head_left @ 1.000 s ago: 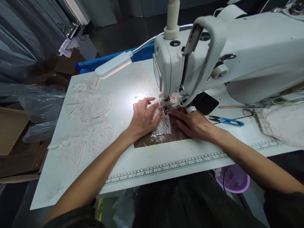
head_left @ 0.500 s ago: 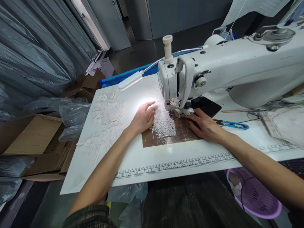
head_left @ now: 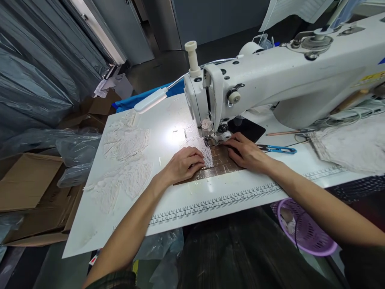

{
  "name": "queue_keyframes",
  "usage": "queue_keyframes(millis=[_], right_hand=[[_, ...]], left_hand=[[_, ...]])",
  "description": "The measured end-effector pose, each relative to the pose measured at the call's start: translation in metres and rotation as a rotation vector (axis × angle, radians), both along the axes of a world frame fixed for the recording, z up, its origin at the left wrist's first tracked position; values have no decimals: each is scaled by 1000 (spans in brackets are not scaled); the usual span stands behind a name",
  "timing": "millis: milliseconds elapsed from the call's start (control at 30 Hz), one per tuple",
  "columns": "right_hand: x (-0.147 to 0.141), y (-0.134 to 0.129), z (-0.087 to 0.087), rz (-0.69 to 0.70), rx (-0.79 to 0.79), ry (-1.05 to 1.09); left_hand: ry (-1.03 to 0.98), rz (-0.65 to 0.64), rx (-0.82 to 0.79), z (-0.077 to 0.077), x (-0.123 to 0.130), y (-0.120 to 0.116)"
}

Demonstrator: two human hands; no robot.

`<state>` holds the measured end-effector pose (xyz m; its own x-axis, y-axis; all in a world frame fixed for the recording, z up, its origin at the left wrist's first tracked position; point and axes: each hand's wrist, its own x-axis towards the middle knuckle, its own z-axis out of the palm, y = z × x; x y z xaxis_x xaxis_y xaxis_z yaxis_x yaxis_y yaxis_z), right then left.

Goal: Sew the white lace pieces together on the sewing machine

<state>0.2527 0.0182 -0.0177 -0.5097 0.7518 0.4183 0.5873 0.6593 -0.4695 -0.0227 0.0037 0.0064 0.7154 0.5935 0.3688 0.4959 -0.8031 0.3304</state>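
Observation:
White lace [head_left: 207, 154] lies under the presser foot of a white sewing machine [head_left: 258, 80], over a brown sheet [head_left: 222, 162]. My left hand [head_left: 185, 163] rests on the left part of the lace and sheet, fingers curled together at the lace's edge. To the right of the needle, my right hand [head_left: 248, 152] lies on the brown sheet with its fingertips beside the presser foot, thumb and fingers apart. Whether the right fingertips pinch anything is hard to see.
Ruffled lace pieces [head_left: 129, 144] lie on the table [head_left: 168, 216] at left. Blue snips [head_left: 279, 149], a thin stick [head_left: 282, 133] and white fabric [head_left: 351, 144] are at right. A lamp [head_left: 151, 100] hangs left of the machine head. Below sits a purple basket [head_left: 319, 237]; cardboard boxes [head_left: 30, 176] stand at left.
The view has shifted to the right. My left hand has come down and nearer the table's front edge, its fingers now curled on the lace. My right hand stays beside the presser foot.

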Motion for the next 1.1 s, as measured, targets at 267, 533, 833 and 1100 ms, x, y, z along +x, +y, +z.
queue_keyframes(millis=[267,533,833,1100], right_hand=[[3,0,9,21,-11,-8],[-29,3,35,248,-65,-182],[-28,1,26,137,-33,-166],[-31,-13,23,256,36,-359]], left_hand=[[-47,91,-8,2,6,-3],[-200,110,80,-1,10,-1],[-252,177,169,2,8,-2],[-160,40,135,-2,9,-1]])
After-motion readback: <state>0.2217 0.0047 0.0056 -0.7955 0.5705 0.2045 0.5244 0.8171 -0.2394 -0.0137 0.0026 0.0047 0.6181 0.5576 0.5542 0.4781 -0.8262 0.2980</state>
